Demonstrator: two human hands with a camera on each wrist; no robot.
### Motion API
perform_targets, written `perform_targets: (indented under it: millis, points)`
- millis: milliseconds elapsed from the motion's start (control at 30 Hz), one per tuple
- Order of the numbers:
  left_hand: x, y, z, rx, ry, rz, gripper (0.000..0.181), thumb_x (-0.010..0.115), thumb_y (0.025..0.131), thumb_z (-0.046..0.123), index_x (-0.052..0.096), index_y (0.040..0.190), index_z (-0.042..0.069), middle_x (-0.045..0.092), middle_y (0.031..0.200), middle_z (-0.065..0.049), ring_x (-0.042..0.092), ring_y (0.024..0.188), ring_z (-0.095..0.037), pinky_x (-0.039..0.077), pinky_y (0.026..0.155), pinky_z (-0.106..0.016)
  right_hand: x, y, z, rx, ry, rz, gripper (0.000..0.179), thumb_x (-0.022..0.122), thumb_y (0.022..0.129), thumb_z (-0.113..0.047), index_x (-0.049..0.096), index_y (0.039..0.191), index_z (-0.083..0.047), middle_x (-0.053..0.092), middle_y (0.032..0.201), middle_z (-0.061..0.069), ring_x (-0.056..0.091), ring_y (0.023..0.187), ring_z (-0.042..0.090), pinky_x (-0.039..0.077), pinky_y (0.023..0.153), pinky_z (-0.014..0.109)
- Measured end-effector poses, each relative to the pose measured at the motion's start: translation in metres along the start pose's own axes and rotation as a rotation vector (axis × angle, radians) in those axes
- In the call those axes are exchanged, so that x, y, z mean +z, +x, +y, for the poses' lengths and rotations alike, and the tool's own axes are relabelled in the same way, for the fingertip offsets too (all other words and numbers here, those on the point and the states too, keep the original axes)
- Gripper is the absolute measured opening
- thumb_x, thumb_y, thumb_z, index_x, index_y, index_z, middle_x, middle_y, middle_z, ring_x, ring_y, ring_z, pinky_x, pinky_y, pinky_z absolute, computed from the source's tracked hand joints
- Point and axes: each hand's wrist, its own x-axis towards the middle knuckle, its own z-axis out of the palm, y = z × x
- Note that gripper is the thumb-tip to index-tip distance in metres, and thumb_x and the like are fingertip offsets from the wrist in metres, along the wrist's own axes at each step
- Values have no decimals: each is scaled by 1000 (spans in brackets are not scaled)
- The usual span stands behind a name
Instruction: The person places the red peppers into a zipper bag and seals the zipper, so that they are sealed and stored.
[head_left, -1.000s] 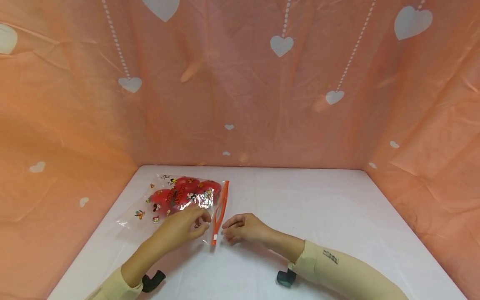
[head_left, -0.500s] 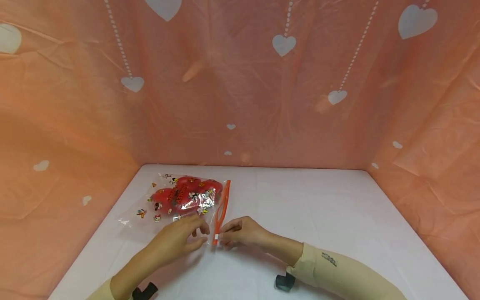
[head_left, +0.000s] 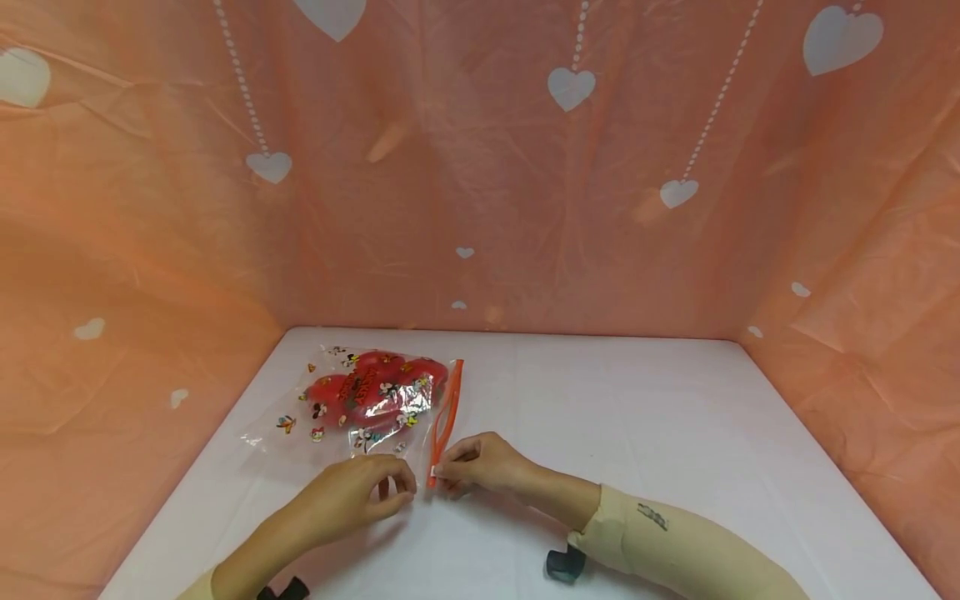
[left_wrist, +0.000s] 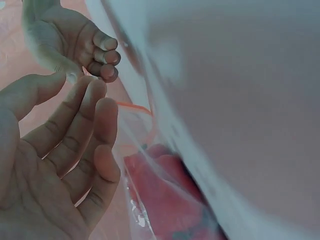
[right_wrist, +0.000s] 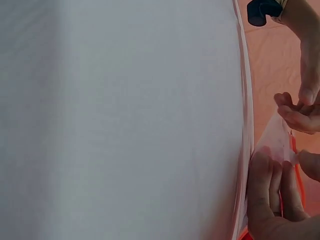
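A clear zip bag (head_left: 296,429) with cartoon prints lies flat at the table's left, several red rounded things (head_left: 375,408) inside it. Its orange zip strip (head_left: 453,396) faces right and gapes partway along. At the strip's near end, my right hand (head_left: 486,463) pinches the small white slider (head_left: 432,472) between thumb and fingers. My left hand (head_left: 360,492) hovers just in front of the bag's near edge, fingers loosely bent with nothing between them. In the left wrist view, the left hand's fingers (left_wrist: 72,145) show beside the bag and partly overlap the right hand (left_wrist: 70,40).
The white table (head_left: 615,417) extends to the right and front of the bag. Orange sheets (head_left: 510,208) with white hearts stand behind and at both sides. A black camera mount (head_left: 566,564) hangs under the right forearm, just above the table.
My right hand has moved slightly toward me and left and taken hold of the slider. My left hand has drawn away from the bag toward the front edge.
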Motion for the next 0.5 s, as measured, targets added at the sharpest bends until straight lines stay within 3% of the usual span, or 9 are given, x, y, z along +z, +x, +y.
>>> perform_targets:
  millis: [200,500]
  points:
    - [3,-3,-2,-10,-25,-35,5,78,98,27,78,102,26,67,91,22,58,81,4,50,68,-26,2,1,-1,6,0,12,15,77,98,-7,77,101,7,79,87,17,76,72,15,64,75,35]
    - [5,-5,-6,-39,-115,-110,26,78,98,29,81,117,11,72,91,18,63,82,4,55,71,-27,5,0,-5,9,17,19,13,76,98,-3,76,100,9,79,89,22,76,73,16,65,75,36]
